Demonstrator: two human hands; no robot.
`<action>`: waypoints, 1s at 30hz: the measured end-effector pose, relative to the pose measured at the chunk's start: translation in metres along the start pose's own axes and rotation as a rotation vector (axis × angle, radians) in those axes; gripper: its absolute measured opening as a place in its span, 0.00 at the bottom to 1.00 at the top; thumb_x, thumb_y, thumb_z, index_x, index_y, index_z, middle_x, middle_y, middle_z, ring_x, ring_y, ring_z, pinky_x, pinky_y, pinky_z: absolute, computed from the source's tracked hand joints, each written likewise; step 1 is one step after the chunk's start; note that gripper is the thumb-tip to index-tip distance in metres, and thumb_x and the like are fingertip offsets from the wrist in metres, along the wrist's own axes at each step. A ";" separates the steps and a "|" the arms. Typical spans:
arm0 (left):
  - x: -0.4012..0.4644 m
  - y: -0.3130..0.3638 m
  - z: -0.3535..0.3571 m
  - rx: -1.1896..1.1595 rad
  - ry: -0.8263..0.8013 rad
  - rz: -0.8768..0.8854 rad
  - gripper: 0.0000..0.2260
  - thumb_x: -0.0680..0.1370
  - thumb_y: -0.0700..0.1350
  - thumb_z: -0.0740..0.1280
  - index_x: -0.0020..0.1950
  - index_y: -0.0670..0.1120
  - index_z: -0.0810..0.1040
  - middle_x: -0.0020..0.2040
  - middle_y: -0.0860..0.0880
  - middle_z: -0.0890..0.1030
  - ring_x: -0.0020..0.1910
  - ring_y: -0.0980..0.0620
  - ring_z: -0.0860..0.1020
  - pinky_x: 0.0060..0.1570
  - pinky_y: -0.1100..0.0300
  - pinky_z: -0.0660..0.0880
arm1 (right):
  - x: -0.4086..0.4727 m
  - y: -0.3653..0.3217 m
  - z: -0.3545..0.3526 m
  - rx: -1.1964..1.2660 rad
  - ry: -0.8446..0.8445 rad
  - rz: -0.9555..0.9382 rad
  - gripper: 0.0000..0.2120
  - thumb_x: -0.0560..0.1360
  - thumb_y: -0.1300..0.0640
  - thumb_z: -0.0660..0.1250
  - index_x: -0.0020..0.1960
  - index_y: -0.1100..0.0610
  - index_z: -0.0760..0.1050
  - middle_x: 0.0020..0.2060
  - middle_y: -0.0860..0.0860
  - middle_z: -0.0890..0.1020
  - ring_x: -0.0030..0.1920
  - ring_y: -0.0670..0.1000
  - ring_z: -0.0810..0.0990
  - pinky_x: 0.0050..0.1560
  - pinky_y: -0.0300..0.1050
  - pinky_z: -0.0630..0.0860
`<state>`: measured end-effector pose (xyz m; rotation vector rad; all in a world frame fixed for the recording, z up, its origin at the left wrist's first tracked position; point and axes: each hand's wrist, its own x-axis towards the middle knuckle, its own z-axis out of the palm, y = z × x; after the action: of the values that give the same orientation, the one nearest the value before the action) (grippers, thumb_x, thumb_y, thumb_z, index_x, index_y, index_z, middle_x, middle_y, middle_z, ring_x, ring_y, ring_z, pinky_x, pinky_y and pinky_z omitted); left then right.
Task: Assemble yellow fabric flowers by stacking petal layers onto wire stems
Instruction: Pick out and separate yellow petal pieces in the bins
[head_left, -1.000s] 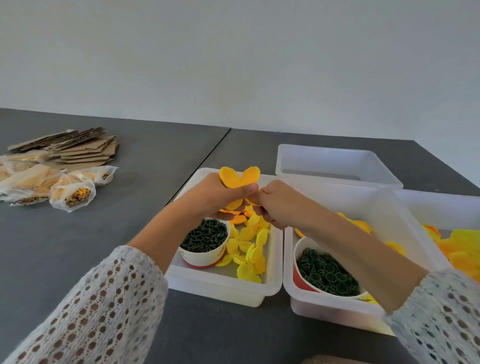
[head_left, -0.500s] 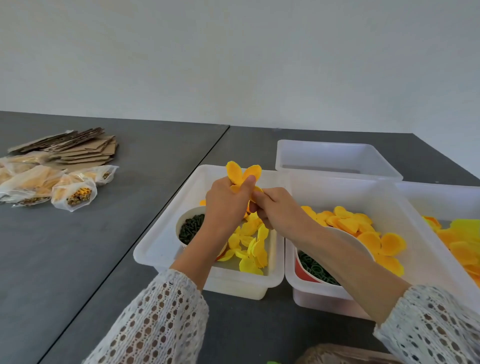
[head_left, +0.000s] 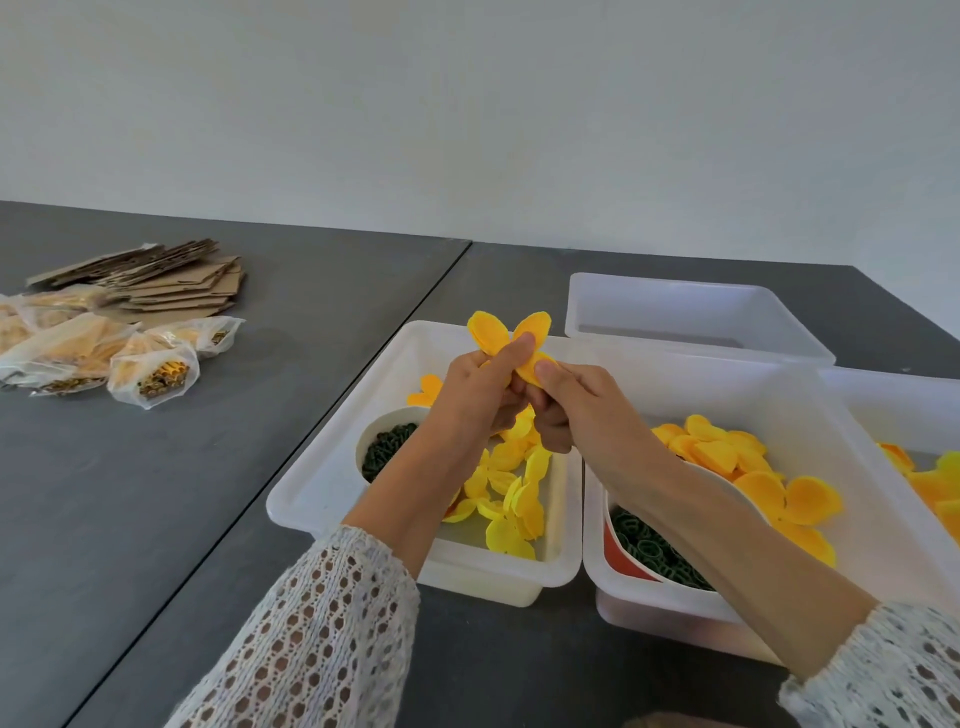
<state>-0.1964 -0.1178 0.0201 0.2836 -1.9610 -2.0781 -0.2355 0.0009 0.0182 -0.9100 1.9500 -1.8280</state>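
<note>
Petal layer (head_left: 506, 338) is up over the near-left bin (head_left: 322, 499) now, lifted higher vs a sec ago. My left hand (head_left: 475, 395) & right hand (head_left: 582, 405) both pinch it at the centre. Stem's hidden, so prob still threading; can't tell if seated.

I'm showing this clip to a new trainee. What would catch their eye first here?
Probably the bright yellow petal piece pinched between the left hand and right hand, held above the white bins at centre. Next, the loose yellow petals lying in the near left bin, and the orange-yellow petals in the bin to its right.
</note>
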 end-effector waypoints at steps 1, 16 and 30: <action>0.001 0.002 0.001 -0.022 -0.010 -0.012 0.25 0.80 0.53 0.64 0.24 0.44 0.74 0.30 0.43 0.63 0.28 0.50 0.58 0.31 0.56 0.54 | 0.000 -0.002 0.000 0.012 -0.008 -0.009 0.20 0.83 0.57 0.52 0.33 0.57 0.64 0.24 0.47 0.59 0.25 0.47 0.55 0.27 0.41 0.53; -0.013 0.035 0.014 -0.286 -0.149 0.033 0.29 0.81 0.52 0.61 0.19 0.48 0.69 0.18 0.53 0.66 0.20 0.57 0.65 0.26 0.65 0.63 | -0.009 -0.042 -0.006 0.337 -0.113 -0.088 0.20 0.83 0.59 0.52 0.36 0.64 0.71 0.20 0.46 0.59 0.19 0.44 0.57 0.25 0.35 0.58; -0.041 0.050 0.004 -0.231 -0.223 0.146 0.25 0.77 0.53 0.62 0.19 0.49 0.70 0.18 0.54 0.68 0.24 0.56 0.68 0.33 0.65 0.67 | -0.025 -0.058 -0.006 0.667 -0.518 0.052 0.21 0.79 0.53 0.53 0.39 0.63 0.77 0.20 0.47 0.57 0.19 0.45 0.52 0.26 0.38 0.60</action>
<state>-0.1564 -0.1028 0.0689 -0.1395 -1.7697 -2.2925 -0.2073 0.0226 0.0709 -0.9521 0.9540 -1.7915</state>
